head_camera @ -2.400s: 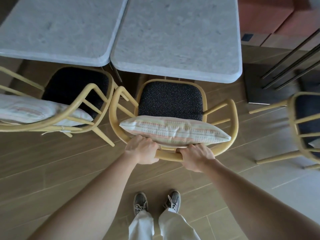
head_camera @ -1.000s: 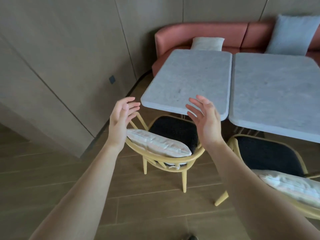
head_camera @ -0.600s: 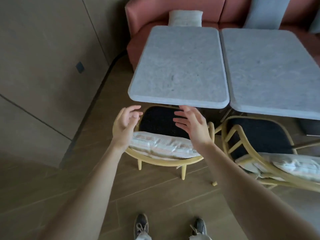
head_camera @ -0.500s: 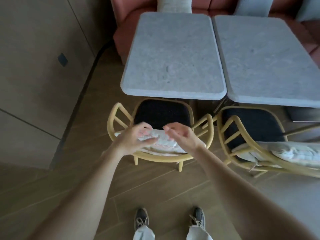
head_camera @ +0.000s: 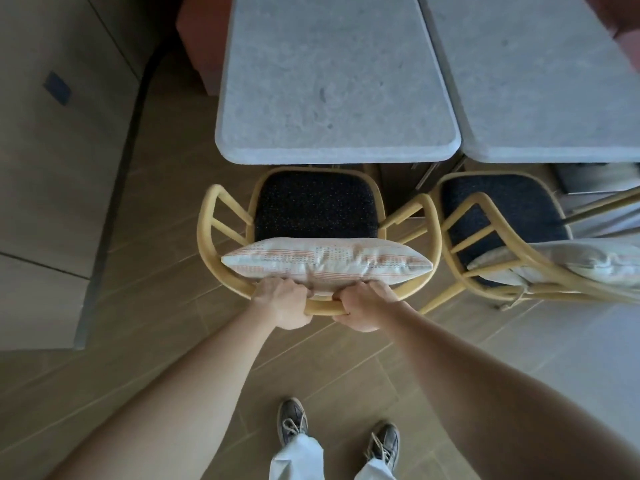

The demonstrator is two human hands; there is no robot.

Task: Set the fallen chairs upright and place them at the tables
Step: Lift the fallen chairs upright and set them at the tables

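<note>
- Both hands clenched on the back rail: left hand (head_camera: 282, 303), right hand (head_camera: 363, 306).
- Chair (head_camera: 315, 209) upright, seat front at the left table (head_camera: 332, 81) edge.
- Push skewed: I'd knock its armrest into the neighbour chair (head_camera: 502, 216).
- Cushion (head_camera: 325, 259) might slip.

A café or restaurant dining area here: two matching grey stone-topped benches (head_camera: 332, 81) pushed side by side, identical yellow wooden armchairs (head_camera: 315, 209) with dark seats and striped cushions (head_camera: 325, 259), a pink upholstered banquette (head_camera: 199, 36) behind, wood-look floor tiles (head_camera: 156, 341) underfoot.
</note>
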